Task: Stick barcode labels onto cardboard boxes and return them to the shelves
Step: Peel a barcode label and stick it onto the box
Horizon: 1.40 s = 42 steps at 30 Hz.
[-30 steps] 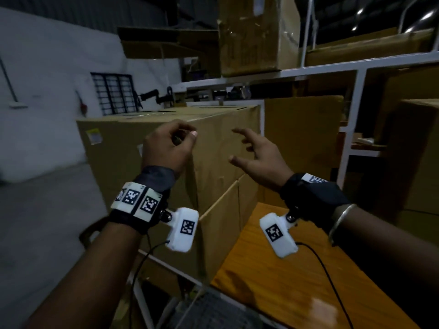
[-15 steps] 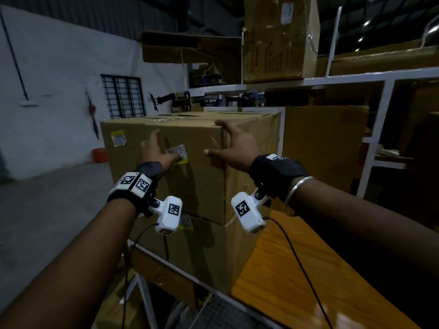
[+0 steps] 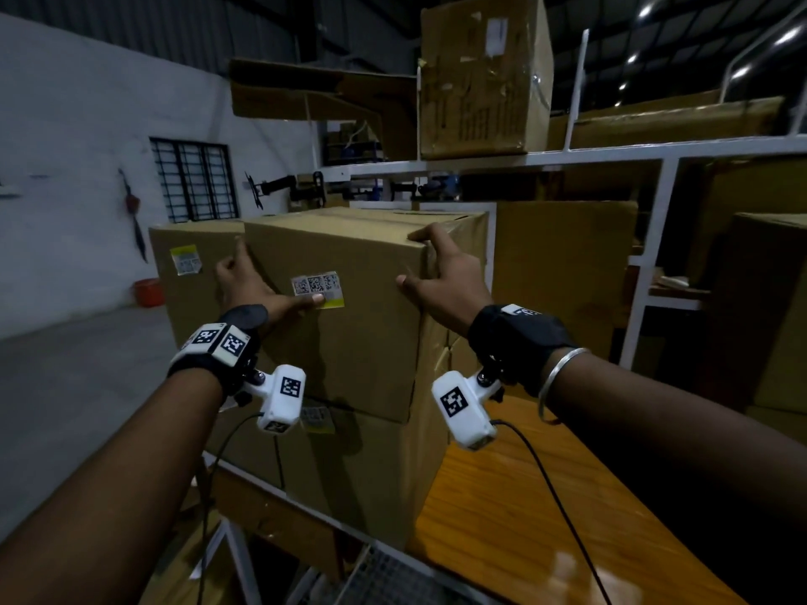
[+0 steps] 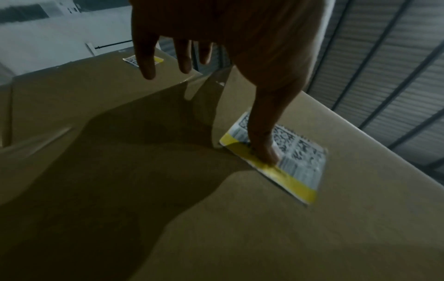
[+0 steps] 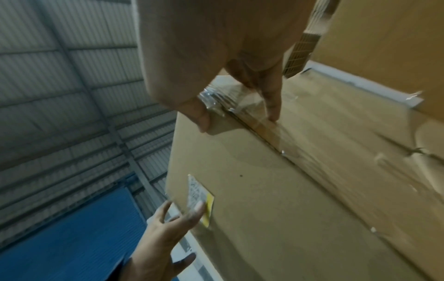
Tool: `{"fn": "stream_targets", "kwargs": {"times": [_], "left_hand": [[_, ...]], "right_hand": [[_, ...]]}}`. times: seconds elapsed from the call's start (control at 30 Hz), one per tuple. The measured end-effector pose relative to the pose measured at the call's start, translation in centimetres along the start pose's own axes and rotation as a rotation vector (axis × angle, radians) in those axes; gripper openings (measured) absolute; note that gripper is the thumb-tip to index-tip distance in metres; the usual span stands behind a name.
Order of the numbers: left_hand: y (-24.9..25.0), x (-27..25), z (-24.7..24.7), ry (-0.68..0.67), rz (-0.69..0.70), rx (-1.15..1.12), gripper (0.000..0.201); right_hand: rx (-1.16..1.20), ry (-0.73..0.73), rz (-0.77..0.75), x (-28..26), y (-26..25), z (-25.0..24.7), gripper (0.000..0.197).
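Note:
A cardboard box (image 3: 367,342) stands on top of another box in the head view. A white and yellow barcode label (image 3: 317,286) lies on its front face. My left hand (image 3: 249,286) is flat against that face; its thumb presses the label's lower edge (image 4: 295,161) while the fingers (image 4: 147,62) point straight toward the box's left edge. My right hand (image 3: 441,272) spans the box's upper right corner, with the thumb on the front face and the fingers (image 5: 272,108) on the taped side. The right wrist view also shows the label (image 5: 198,192) and my left hand (image 5: 165,232).
A neighbouring box with its own label (image 3: 186,259) stands on the left. The box beneath (image 3: 362,473) carries a label too. A white shelf frame (image 3: 646,272) holds more boxes (image 3: 563,264), one on top (image 3: 480,76). An orange wooden table (image 3: 502,539) is at lower right.
A second ago both hands hung in the air before the box, the left with curled fingers. They have since landed on the box, and the label now shows under the left thumb.

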State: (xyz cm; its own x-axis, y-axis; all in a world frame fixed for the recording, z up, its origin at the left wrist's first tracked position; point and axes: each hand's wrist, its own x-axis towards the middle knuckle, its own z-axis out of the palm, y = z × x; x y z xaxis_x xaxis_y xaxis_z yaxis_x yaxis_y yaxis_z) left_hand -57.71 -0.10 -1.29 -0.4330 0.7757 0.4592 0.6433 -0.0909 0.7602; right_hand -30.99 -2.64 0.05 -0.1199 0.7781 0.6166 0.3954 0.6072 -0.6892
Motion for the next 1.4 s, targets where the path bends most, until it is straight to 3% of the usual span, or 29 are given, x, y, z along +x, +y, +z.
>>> {"fn": "stream_targets", "kwargs": {"times": [0.13,0.23,0.5,0.87,1.13,1.4], "left_hand": [[1.3,-1.1,-0.5,-0.058,0.002,-0.03,0.155],[2.7,-2.9,-0.6,-0.029,0.052,-0.08,0.155],[8.2,-10.0,1.0,0.007,0.203,-0.153,0.142],[16.6,-20.4,8.6,-0.13,0.225,-0.15,0.127],[17.2,-27.5,14.7,-0.257,0.22,-0.11,0.135],[14.2,-32.6,19.9,-0.415,0.198,-0.06,0.112]], "right_hand": [[0.004,0.005,-0.033,-1.3,0.3,-1.9,0.042],[0.03,0.027,-0.042,-2.5,0.4,-3.9,0.042],[0.023,0.077,-0.086,-7.6,1.4,-13.0,0.043],[-0.093,0.148,-0.028,-14.6,4.7,-27.5,0.06],[-0.13,0.121,0.109,-19.9,9.7,-32.5,0.059],[-0.151,0.046,0.247,-24.6,15.6,-33.2,0.055]]}}
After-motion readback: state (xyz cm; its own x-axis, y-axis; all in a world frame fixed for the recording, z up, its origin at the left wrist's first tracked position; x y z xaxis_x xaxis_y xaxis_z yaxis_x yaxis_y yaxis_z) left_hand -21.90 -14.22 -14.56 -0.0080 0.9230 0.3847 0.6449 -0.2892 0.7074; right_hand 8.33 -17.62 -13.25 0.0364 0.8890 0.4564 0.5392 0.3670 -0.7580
